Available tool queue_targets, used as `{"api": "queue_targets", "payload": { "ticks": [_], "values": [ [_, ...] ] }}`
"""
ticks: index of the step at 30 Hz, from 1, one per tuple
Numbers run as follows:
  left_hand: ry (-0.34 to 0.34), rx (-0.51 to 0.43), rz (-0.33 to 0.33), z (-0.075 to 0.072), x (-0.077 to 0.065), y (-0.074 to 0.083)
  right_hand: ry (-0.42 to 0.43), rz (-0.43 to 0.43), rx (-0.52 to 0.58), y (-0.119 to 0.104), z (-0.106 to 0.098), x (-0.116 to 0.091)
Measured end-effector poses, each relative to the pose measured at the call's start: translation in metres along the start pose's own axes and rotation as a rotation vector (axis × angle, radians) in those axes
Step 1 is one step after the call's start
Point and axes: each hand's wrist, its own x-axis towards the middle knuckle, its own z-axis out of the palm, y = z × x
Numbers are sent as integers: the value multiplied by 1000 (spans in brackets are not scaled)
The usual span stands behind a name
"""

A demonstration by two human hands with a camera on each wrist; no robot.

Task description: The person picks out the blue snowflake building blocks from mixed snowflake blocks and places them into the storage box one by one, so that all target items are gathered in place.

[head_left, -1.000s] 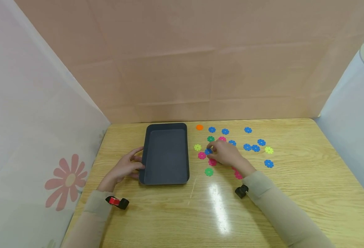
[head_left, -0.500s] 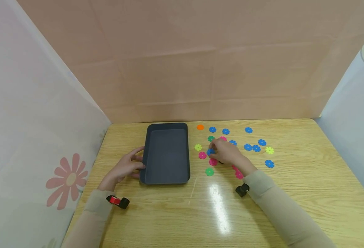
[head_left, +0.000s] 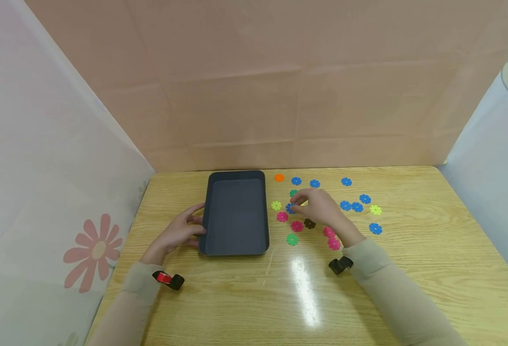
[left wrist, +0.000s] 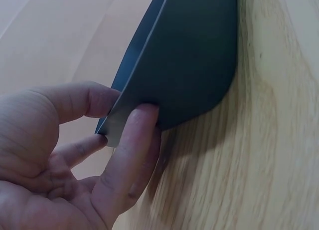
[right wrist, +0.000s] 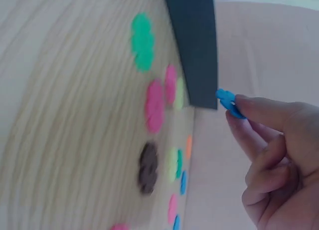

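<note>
My left hand [head_left: 180, 233] grips the left wall of a dark grey rectangular tray [head_left: 259, 211], which sits on the table with nothing inside. In the left wrist view its fingers [left wrist: 142, 135] lie on both sides of the tray's rim. Between thumb and fingertips, my right hand [head_left: 318, 206] pinches a blue notched plastic disc [right wrist: 230, 103], held up off the table to the right of the tray. Below and around that hand lie similar discs: a dark brown disc [head_left: 309, 223], a pink disc [head_left: 297, 226] and a light green disc [head_left: 292, 239].
Loose discs spread over the wooden table [head_left: 418, 269] right of the tray, several of them blue. An orange disc [head_left: 279, 178] lies at the back, and a yellow disc [head_left: 376, 210] farther right. Fabric walls stand behind and at both sides.
My right hand has risen with the blue disc, uncovering the brown disc and pink discs. The tray has slid slightly right, and my left hand has moved along with it.
</note>
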Motion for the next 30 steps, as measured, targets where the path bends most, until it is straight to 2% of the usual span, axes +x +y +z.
{"api": "queue_targets", "payload": {
  "ticks": [4, 12, 20, 30],
  "values": [
    [-4, 16, 5, 2, 2, 1, 23, -4, 107, -18, 4, 1],
    [-1, 32, 7, 6, 4, 6, -21, -41, 238, -50, 29, 10],
    [-21, 17, 25, 10, 8, 9, -48, -93, 257, -69, 61, 21],
    [-15, 27, 17, 8, 5, 5, -175, -98, 230, -101, 99, 26]
  ]
}}
